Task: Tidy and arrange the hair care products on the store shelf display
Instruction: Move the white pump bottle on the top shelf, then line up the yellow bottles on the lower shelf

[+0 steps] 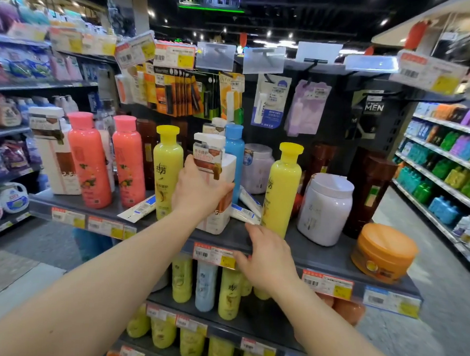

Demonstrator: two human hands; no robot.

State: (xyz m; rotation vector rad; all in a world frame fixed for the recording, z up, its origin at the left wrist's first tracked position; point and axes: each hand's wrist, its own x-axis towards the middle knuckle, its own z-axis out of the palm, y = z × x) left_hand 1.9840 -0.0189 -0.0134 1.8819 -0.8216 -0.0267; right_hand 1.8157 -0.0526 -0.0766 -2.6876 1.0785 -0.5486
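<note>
A: Where is the white pump bottle (217, 182) just now?

B: Standing near the front edge of the top shelf (319, 253), mid-display, between two tall yellow bottles: one (166, 171) touching or nearly so on its left, the other (281, 191) further right. A blue bottle (234, 148) stands behind it.

A: How will it handle?

B: My guess is heavy if full, stiff-walled and a bit slick (glossy plastic, with a paper collar round the pump that looks easy to crush). Take it by the broad body, low down, not by the pump head.

A: And the left hand (197, 192)?

B: Wrapped round the bottle's front and left side, thumb up by the collar, fingers spread wide across the body. It has hold of it.

A: The right hand (265, 257)?

B: Flat and loosely open, holding nothing; its fingertips (253, 229) rest at the shelf's front lip, just beside some white tubes (247, 214) lying flat there.
</note>
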